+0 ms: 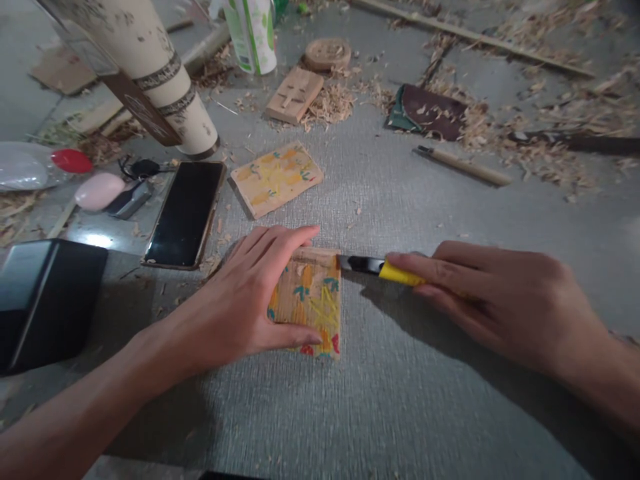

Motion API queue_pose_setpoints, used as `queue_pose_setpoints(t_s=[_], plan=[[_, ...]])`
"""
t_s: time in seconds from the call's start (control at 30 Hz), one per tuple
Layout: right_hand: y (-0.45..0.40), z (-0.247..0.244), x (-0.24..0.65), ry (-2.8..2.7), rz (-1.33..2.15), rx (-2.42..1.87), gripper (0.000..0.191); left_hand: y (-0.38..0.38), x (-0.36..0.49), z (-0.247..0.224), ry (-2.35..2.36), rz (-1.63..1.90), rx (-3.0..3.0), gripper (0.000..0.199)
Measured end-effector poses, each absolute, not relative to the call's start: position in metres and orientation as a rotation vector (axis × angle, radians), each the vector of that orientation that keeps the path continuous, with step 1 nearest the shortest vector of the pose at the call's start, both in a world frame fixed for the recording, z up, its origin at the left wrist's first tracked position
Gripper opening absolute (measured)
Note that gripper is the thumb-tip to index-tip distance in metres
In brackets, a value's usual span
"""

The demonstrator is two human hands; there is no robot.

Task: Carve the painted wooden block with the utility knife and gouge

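Note:
A small wooden block painted with yellow, teal and red marks lies on the grey table. My left hand grips it from the left, thumb along the near edge and fingers at the far edge. In my right hand is a yellow utility knife, pointing left. Its blade touches the block near the far right corner. A second painted wooden block rests flat beyond my left hand, apart from both hands.
Left of my hand lie a phone, a black box and a pink egg-shaped item. Behind stand a patterned cup and a green-white can. A carved block, a carving tool and a pouch lie among wood shavings.

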State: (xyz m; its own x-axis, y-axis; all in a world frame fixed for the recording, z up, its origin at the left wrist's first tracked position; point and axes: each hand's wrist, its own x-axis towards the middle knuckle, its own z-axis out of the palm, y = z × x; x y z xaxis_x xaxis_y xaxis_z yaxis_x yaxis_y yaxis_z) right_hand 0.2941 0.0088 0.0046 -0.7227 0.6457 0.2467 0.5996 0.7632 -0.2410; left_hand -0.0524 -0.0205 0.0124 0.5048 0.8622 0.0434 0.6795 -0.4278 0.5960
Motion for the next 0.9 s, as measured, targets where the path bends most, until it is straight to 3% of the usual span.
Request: queue_pose_setpoints(t_s=[0.23, 0.47, 0.9], plan=[[0.0139, 0.0066, 0.2979, -2.479, 0.422, -1.122, 0.039, -0.0211, -0.0550, 0.0125, 1.267, 0.486, 2.216, 0.116], [0.0152, 0.0052, 0.2985, -2.485, 0.479, -1.072, 0.038, -0.0196, -0.0546, 0.0153, 1.260, 0.471, 2.226, 0.103], [0.0126, 0.0068, 0.2970, -2.530, 0.441, -1.062, 0.025, -0.0206, -0.0553, 0.0147, 1.269, 0.472, 2.229, 0.105]])
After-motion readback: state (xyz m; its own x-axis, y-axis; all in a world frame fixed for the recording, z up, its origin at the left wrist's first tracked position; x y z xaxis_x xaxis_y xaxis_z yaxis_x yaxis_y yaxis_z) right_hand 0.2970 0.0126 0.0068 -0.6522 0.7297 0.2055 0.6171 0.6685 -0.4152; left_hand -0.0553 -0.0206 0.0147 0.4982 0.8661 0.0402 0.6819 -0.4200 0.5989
